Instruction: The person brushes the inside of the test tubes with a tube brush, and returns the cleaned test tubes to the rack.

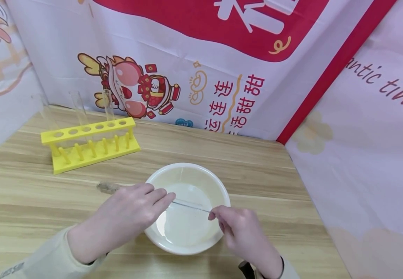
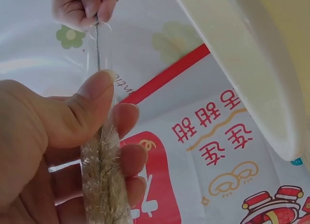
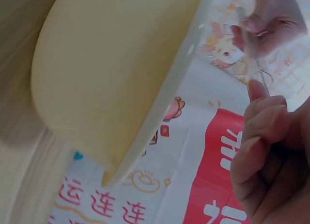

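Observation:
Over the white basin, my left hand grips a clear glass test tube, thumb on one side and fingers round the other. A test tube brush runs inside the tube; its pale bristles show through the glass below the thumb. In the head view the bristly end sticks out to the left of this hand. My right hand pinches the brush's thin wire handle beyond the tube's mouth, other fingers curled. The basin holds clear liquid with a bright reflection.
A yellow test tube rack stands at the back left of the wooden table, with three clear test tubes upright in it. Printed cloths hang behind and at both sides. A dark object shows by my right wrist.

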Tool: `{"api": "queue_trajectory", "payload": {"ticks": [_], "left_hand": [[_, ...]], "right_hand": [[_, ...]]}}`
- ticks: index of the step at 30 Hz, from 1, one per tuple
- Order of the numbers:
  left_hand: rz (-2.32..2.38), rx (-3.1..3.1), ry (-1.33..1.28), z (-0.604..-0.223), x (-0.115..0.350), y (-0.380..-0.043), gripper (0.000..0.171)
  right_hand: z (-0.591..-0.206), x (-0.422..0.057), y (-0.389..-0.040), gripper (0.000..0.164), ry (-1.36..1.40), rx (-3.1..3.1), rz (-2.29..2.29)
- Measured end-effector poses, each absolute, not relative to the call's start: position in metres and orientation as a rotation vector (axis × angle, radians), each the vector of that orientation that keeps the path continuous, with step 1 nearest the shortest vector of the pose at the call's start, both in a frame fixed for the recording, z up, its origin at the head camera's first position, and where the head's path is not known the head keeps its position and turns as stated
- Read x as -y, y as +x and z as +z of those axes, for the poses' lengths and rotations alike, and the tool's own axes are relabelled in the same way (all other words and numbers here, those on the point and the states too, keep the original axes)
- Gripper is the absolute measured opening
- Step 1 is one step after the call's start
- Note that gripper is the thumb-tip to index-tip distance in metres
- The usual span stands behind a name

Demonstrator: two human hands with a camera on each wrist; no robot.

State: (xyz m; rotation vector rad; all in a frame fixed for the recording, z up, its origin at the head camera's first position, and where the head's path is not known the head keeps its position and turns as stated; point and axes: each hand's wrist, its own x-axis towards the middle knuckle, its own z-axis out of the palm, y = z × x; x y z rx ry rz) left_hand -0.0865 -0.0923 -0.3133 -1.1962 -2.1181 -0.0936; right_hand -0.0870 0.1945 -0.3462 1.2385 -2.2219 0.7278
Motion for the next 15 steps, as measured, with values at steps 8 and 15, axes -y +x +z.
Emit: {"api": "queue_trajectory", "payload": {"ticks": [8, 15], "left_hand": [[-0.144, 2.235, -1.190, -0.310, 0.092, -0.087, 0.041], [-0.194, 2.300, -1.197, -0.306, 0.097, -0.089, 0.045]], "right_hand": [[-0.338, -0.187, -0.099, 0.032, 1.098, 1.904, 0.156], [-0.329, -0.189, -0.110, 0.023, 1.132, 1.574, -0.189]]}}
